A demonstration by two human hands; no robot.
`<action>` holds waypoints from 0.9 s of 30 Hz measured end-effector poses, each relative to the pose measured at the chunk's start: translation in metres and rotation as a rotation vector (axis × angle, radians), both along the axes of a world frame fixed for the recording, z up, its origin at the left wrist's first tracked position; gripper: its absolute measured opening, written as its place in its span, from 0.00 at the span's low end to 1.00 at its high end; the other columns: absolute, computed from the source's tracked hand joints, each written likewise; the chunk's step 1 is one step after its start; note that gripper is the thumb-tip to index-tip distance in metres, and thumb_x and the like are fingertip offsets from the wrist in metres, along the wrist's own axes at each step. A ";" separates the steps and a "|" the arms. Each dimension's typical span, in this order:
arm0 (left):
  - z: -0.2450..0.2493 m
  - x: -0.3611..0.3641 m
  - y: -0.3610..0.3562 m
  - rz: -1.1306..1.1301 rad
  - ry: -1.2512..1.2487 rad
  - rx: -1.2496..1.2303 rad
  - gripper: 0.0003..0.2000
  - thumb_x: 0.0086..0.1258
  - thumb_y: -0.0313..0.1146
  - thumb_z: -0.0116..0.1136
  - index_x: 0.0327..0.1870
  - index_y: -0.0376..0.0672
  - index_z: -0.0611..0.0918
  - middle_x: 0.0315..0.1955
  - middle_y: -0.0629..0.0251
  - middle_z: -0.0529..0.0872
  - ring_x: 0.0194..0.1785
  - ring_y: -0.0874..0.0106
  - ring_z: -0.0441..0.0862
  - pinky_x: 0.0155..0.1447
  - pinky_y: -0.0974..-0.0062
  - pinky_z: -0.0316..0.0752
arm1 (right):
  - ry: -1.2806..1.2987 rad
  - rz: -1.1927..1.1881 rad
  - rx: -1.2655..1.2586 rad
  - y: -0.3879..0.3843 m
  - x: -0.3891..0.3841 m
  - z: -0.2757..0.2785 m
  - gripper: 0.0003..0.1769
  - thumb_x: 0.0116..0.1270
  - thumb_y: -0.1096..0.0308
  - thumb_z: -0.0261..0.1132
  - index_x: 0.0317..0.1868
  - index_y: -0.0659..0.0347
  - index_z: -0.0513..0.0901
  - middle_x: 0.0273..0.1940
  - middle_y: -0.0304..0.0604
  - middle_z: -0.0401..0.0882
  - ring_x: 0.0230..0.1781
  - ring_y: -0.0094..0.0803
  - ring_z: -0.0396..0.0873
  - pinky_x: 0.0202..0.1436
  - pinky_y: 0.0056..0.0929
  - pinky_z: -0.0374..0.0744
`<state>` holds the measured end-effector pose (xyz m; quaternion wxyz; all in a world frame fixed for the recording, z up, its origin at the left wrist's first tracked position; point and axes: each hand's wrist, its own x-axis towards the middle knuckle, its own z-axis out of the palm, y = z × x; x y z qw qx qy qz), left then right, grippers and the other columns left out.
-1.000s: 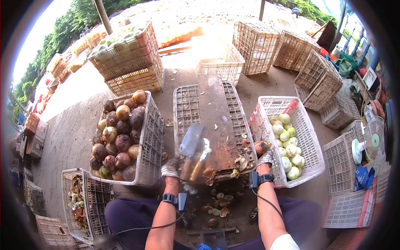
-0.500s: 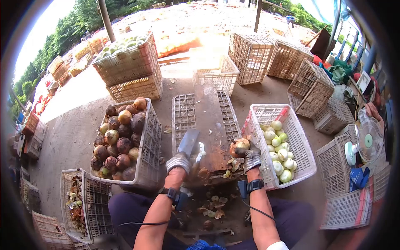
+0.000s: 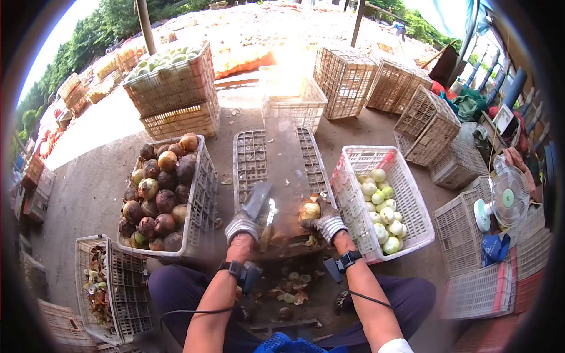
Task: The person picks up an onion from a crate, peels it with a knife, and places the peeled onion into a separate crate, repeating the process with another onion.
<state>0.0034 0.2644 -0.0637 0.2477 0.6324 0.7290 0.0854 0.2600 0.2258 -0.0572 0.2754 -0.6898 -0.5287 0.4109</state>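
The left hand grips a big knife – its handle is hidden. The right hand holds a blurry onion on the board.

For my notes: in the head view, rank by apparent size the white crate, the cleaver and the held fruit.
1. White crate, by far the largest.
2. Cleaver, in the left hand.
3. Fruit, in the right hand; it looks close to the cleaver's size, so this order is unsure.
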 end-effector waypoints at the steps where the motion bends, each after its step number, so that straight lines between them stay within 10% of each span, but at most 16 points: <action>1: 0.002 -0.002 0.000 0.038 -0.008 -0.014 0.18 0.56 0.34 0.64 0.48 0.39 0.82 0.42 0.45 0.86 0.48 0.50 0.84 0.50 0.58 0.78 | -0.068 0.021 0.013 0.001 0.001 -0.001 0.53 0.40 0.46 0.80 0.66 0.58 0.69 0.55 0.51 0.79 0.53 0.41 0.79 0.58 0.34 0.76; 13: 0.019 0.047 -0.066 -0.570 -0.113 0.064 0.13 0.67 0.33 0.56 0.50 0.41 0.78 0.36 0.51 0.85 0.38 0.52 0.83 0.43 0.58 0.77 | -0.018 -0.020 0.112 0.016 0.022 -0.042 0.42 0.53 0.46 0.73 0.65 0.57 0.72 0.50 0.54 0.83 0.48 0.49 0.82 0.52 0.40 0.79; 21: 0.011 0.049 -0.094 -0.593 0.041 0.133 0.13 0.69 0.30 0.45 0.49 0.38 0.79 0.40 0.51 0.84 0.50 0.58 0.81 0.72 0.63 0.62 | -0.559 0.065 0.087 0.021 0.019 -0.037 0.38 0.52 0.47 0.71 0.62 0.54 0.75 0.48 0.58 0.82 0.48 0.54 0.81 0.51 0.42 0.79; 23: -0.033 0.051 -0.092 -0.670 0.063 0.205 0.13 0.65 0.31 0.53 0.47 0.35 0.80 0.40 0.44 0.85 0.48 0.55 0.84 0.60 0.60 0.75 | -0.508 0.031 0.113 0.018 0.020 -0.041 0.36 0.51 0.51 0.73 0.60 0.56 0.75 0.47 0.59 0.82 0.48 0.55 0.81 0.50 0.42 0.79; 27: 0.034 0.056 -0.085 -0.546 -0.047 -0.078 0.15 0.58 0.30 0.61 0.46 0.35 0.81 0.39 0.45 0.86 0.45 0.54 0.86 0.44 0.61 0.82 | -0.487 0.016 0.152 0.021 0.025 -0.060 0.33 0.54 0.56 0.73 0.59 0.59 0.76 0.46 0.59 0.83 0.47 0.54 0.81 0.49 0.41 0.79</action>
